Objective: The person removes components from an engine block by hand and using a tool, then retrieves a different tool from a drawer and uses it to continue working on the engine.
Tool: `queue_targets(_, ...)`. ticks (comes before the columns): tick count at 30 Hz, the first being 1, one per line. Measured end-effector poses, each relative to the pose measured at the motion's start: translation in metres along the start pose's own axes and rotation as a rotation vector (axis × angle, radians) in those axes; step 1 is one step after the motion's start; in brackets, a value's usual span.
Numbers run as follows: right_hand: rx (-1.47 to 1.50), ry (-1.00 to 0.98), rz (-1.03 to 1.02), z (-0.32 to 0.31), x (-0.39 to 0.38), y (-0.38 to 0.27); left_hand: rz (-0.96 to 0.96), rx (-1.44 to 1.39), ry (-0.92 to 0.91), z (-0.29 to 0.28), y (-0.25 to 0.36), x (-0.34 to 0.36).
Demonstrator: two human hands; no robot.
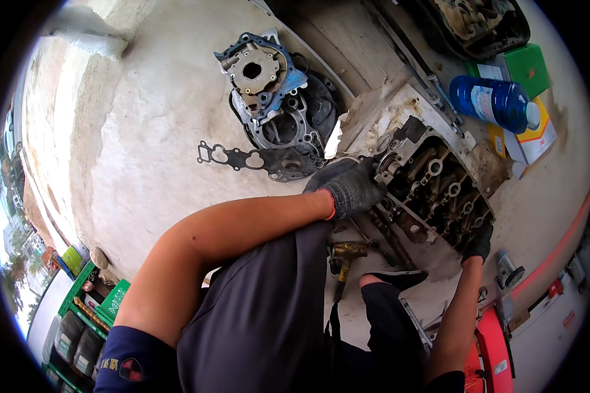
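A metal engine block [408,219] lies with its open side up, and several rods with round ends stand in its dark, oily inside. My left hand [355,188], in a grey knit glove with an orange cuff, is closed on the block's left end, its fingertips partly hidden by the metal. At the block's near right corner, my right hand [478,243] in a dark glove is closed around the edge, with most fingers out of sight. Left of the block are a flat metal gasket [255,159] and a greasy housing cover with a round pump [252,71] on it.
A hammer [347,250] and long bars lie between my legs and the block. Beyond its right side are a blue bottle [491,101], a green box [528,69] and a yellow-white box [531,141]. A black tray [518,29] holds parts at the far right. Wrenches [416,321] lie near my right forearm.
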State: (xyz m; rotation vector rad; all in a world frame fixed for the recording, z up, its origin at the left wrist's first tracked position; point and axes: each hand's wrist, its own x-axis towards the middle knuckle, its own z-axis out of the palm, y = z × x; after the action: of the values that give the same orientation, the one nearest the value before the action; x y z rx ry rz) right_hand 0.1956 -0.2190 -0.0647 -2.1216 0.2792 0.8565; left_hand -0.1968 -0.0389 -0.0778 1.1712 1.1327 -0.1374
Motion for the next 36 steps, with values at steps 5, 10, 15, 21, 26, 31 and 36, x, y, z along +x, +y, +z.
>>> queue_targets(5,-0.014,-0.041,-0.017,-0.006,-0.010,0.018,0.034,0.117,0.022,-0.008,0.003,0.001)
queue_targets(10,0.054,0.043,-0.005,-0.019,-0.009,0.037,0.247,0.327,0.285,-0.015,0.001,0.009)
queue_targets(15,-0.114,0.005,0.060,-0.087,-0.002,0.012,0.442,0.286,0.258,-0.019,0.015,0.033)
queue_targets(21,-0.780,-0.181,-0.245,-0.217,-0.033,-0.011,0.183,0.531,0.016,-0.014,0.064,0.031)
queue_targets(26,-0.552,-0.118,-0.175,-0.257,-0.062,0.077,-0.227,0.317,-0.093,-0.012,0.092,0.017)
queue_targets(31,-0.305,-0.207,-0.214,-0.238,-0.090,0.189,-0.370,0.463,-0.026,-0.003,0.124,0.020)
queue_targets(36,0.473,-0.213,0.154,-0.209,-0.105,0.247,-0.497,0.198,0.092,0.026,0.127,0.048)
